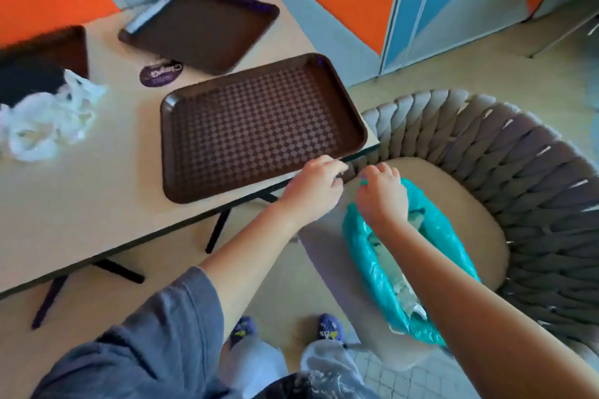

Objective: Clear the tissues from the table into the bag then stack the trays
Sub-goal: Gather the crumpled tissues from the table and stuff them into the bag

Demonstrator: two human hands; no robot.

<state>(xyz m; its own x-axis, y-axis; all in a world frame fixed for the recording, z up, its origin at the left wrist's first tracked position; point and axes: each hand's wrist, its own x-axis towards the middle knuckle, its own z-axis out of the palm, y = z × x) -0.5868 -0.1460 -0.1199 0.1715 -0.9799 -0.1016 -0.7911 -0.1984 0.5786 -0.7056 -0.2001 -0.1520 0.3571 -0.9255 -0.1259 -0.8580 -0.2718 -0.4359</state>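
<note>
Head view looks down on a light table and a woven chair standing at its right corner. On the chair seat lies a teal bag. Its long axis runs from the near side of the seat up toward the table corner, and its mouth is open upward, so some pale crumpled tissue shows inside.

Both hands are at the far end of the bag, just beside the table corner. The left hand has its fingers curled downward, near the edge of the closest tray; I cannot tell if it pinches the bag or only touches there. The right hand has the fingers bent over the far rim of the bag and seems to pinch the plastic, though the blur makes it not certain.

Three brown trays are on the table. The nearest tray has a checkered bottom and its long axis goes from left to right, with the right end close to the table corner. A second tray lies further back, tilted a little, well apart from the first. A third tray is at the left edge, partly hidden by a dark blurred shape.

A heap of white tissues rests on the table at the left, near the third tray. Between the trays lies a small purple oval sticker.
</note>
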